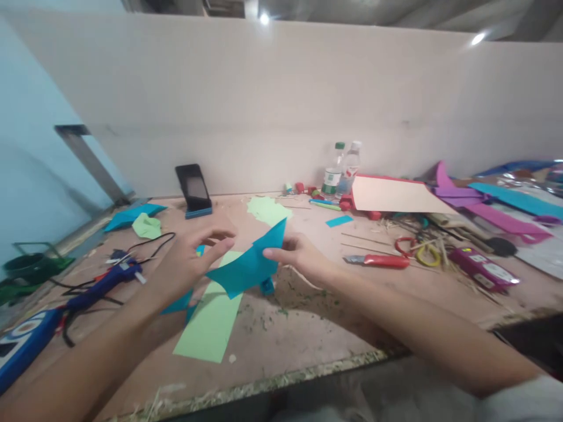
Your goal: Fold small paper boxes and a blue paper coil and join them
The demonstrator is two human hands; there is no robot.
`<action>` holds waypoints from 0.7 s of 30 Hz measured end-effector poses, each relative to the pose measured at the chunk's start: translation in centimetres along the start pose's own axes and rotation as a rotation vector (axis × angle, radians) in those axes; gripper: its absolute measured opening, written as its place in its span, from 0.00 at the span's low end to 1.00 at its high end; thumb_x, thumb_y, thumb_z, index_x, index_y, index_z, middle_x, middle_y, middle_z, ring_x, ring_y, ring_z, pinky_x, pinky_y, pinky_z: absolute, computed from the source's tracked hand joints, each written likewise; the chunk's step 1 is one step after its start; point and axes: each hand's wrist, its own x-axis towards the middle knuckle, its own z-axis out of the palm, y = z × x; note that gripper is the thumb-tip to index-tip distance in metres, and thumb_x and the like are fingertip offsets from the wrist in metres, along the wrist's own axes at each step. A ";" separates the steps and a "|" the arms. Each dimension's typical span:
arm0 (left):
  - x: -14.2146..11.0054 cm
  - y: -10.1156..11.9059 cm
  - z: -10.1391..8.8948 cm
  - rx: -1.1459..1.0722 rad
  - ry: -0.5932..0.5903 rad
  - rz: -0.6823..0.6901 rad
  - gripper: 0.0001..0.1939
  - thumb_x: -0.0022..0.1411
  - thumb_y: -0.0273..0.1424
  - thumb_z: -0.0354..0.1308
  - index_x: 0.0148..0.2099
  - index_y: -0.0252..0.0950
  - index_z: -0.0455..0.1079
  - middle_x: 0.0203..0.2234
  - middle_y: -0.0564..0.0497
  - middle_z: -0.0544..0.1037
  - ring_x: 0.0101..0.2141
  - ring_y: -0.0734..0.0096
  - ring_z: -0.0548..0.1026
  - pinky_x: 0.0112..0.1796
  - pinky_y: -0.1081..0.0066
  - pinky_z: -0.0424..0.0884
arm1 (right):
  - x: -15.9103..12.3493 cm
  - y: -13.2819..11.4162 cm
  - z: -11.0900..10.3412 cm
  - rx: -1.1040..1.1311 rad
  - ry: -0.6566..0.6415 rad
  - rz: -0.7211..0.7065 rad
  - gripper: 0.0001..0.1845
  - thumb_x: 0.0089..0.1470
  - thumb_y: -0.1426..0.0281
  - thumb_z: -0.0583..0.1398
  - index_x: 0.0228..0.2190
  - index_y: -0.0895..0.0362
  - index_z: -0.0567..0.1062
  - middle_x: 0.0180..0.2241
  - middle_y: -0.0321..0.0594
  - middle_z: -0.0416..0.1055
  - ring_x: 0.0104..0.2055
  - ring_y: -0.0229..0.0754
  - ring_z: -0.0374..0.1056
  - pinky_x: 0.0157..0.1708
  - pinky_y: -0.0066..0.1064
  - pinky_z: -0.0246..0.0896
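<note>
One blue paper pc (pixel 248 268) pinched in R grip (pixel 304 257), poss. touching L hand (pixel 192 251).

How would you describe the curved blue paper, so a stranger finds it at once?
Start from the pinkish worktable, then find the pale green strip near its front edge. Above it, the right hand pinches the blue paper. Unlike the small blue rectangle lying flat farther right, it is curved and lifted.
</note>
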 end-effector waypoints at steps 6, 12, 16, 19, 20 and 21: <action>1.5 3.4 0.8 0.039 -0.153 0.144 0.08 0.59 0.39 0.70 0.39 0.44 0.86 0.33 0.49 0.84 0.32 0.60 0.76 0.29 0.73 0.69 | 0.1 -2.4 1.3 -0.174 -0.011 -0.134 0.12 0.52 0.59 0.72 0.35 0.53 0.85 0.40 0.39 0.83 0.43 0.47 0.76 0.47 0.42 0.71; 0.8 6.2 0.6 -0.036 -0.156 0.112 0.10 0.60 0.37 0.67 0.29 0.40 0.83 0.26 0.50 0.82 0.27 0.65 0.75 0.28 0.72 0.68 | -1.2 -4.5 2.1 -0.150 0.008 -0.065 0.15 0.51 0.58 0.73 0.37 0.54 0.86 0.39 0.42 0.83 0.40 0.46 0.76 0.40 0.37 0.72; -2.7 7.6 0.2 -0.121 -0.250 -0.071 0.12 0.59 0.40 0.66 0.28 0.38 0.80 0.22 0.51 0.77 0.23 0.69 0.70 0.24 0.73 0.64 | -5.1 -4.2 3.3 -0.150 0.066 -0.030 0.15 0.54 0.55 0.72 0.37 0.53 0.86 0.35 0.40 0.82 0.36 0.42 0.74 0.33 0.29 0.69; -6.2 8.3 0.6 -0.155 -0.307 -0.142 0.11 0.58 0.38 0.66 0.27 0.38 0.78 0.22 0.52 0.75 0.24 0.69 0.70 0.25 0.72 0.64 | -8.3 -3.2 4.3 -0.130 0.053 -0.029 0.15 0.53 0.54 0.72 0.32 0.53 0.86 0.30 0.40 0.81 0.31 0.42 0.73 0.31 0.31 0.69; -7.3 8.2 0.9 -0.173 -0.302 -0.169 0.10 0.57 0.37 0.67 0.27 0.37 0.77 0.22 0.52 0.75 0.24 0.70 0.69 0.26 0.72 0.65 | -9.1 -2.8 4.7 -0.125 0.051 -0.027 0.15 0.53 0.54 0.72 0.31 0.53 0.86 0.30 0.40 0.81 0.31 0.43 0.74 0.32 0.32 0.70; -8.4 8.1 1.4 -0.193 -0.301 -0.197 0.10 0.57 0.36 0.67 0.27 0.37 0.76 0.22 0.52 0.74 0.25 0.70 0.69 0.27 0.73 0.65 | -9.8 -2.3 4.9 -0.124 0.052 -0.024 0.15 0.53 0.53 0.72 0.31 0.53 0.86 0.30 0.41 0.82 0.32 0.45 0.75 0.32 0.33 0.72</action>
